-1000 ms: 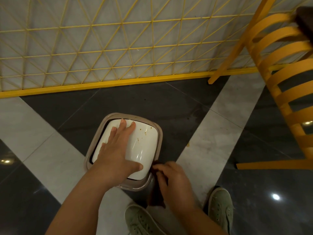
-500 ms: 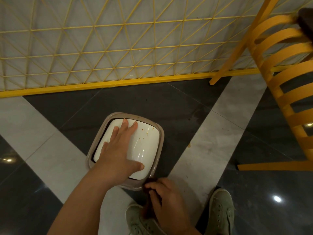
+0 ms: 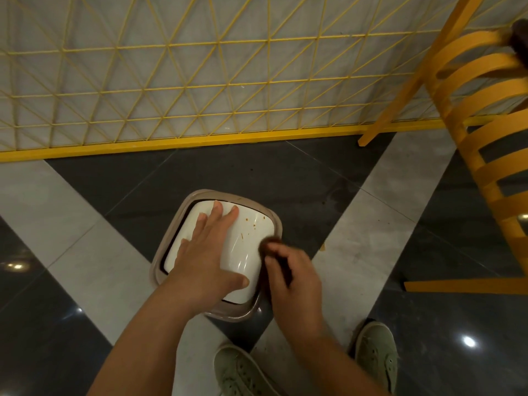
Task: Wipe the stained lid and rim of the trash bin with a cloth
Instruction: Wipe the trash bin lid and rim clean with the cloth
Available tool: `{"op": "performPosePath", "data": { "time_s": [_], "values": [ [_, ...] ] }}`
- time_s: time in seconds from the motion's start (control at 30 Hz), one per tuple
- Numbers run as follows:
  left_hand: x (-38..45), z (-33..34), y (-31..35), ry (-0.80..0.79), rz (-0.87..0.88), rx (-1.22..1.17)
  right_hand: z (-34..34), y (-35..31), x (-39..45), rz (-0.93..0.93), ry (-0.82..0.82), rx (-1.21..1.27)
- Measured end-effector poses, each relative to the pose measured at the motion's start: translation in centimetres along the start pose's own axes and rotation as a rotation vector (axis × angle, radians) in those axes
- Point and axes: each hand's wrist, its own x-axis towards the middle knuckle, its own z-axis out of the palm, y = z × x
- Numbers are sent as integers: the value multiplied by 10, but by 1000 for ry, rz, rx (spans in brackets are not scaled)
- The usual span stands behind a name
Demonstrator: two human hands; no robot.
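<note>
Most of the wiping is left to do, as I read it from here. My right hand's fingers [image 3: 278, 254] are curled round a dark brown cloth [image 3: 271, 243], a wad of it poking out past the fingertips and touching the right edge of the white lid [image 3: 248, 252], just where lid meets rim. My right hand [image 3: 294, 281] is a little blurred, so I cannot say how tightly it grips. Just beyond the cloth, toward the far right corner of the lid, a scatter of small brown specks [image 3: 251, 228] sits untouched, and I judge those to be the stains the task means. To the left of the cloth, my left hand [image 3: 205, 252] lies flat on the lid, fingers straight and spread, thumb stretched along the near edge, holding nothing and steadying the swing top. Around both hands runs the taupe rim [image 3: 278, 228] of the trash bin; I see no clear marks on it, though the near side is partly hidden by my arms. The bin stands on the dark and grey tiled floor [image 3: 371, 224], a yellow lattice fence [image 3: 200, 110] beyond it and a yellow slatted chair [image 3: 485, 138] well off to the right.
</note>
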Motion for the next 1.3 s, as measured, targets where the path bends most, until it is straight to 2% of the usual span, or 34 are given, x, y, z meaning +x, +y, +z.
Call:
{"op": "performPosePath", "data": {
  "time_s": [0.13,0.23,0.3,0.43,0.57,0.63,0.7,0.8,0.83,0.97,1.07,1.2,1.3],
  "values": [
    [0,2,-2,2,13,10,-1,10,-34,-127,-64,-54],
    [0,4,-3,16,19,-17,-1,-3,-8,-271,-40,-116],
    [0,4,-4,23,18,-17,-1,-17,22,-300,-26,-180],
    [1,3,0,16,-2,33,-2,-21,55,-35,66,-14],
    [1,0,2,-5,-15,25,4,-7,25,205,68,67],
    [-1,0,3,-2,-11,2,9,-3,-5,181,50,90],
    [-1,1,2,7,-3,-3,11,-5,-22,21,60,75],
    [0,3,0,16,5,-19,8,-14,-2,-196,62,-46],
    [0,3,0,20,8,-16,8,-18,13,-210,71,-71],
    [-1,1,1,20,-1,7,6,-16,55,78,143,52],
    [-1,0,4,3,-15,11,6,4,44,272,50,-67],
    [-1,0,3,0,-16,1,7,19,15,218,-33,-202],
    [-1,1,2,4,-13,3,3,16,34,184,5,-241]
  ]
}}
